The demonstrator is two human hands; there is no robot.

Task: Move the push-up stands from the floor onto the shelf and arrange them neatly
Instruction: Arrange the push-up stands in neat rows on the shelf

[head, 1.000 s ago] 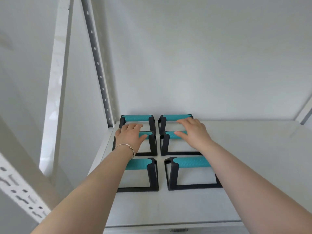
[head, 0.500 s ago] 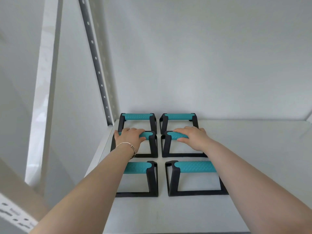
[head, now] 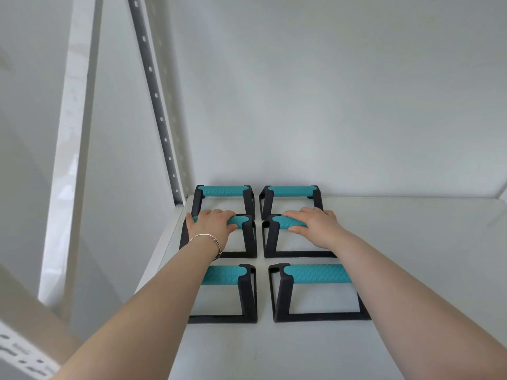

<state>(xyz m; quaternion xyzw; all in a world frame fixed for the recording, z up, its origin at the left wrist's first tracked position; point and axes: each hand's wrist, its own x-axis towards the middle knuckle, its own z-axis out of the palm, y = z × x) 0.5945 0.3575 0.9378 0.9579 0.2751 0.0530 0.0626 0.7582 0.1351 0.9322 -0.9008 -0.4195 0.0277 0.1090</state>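
Six push-up stands (head: 315,274) sit on the shelf (head: 406,259). The left hand (head: 211,229) has its fingers (head: 218,214) wrapped round the middle stand (head: 249,238) at 9 o'clock. The right hand (head: 318,226) grips its 3 o'clock neighbour (head: 270,238).

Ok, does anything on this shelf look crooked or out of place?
Nothing stands out. All six push-up stands sit upright on the shelf in two columns of three, handles parallel; the left hand and right hand grip the middle pair.

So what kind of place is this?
Probably a storeroom or shop stockroom: a white metal shelf with a perforated upright, against a bare wall, holding six identical push-up stands in rows.
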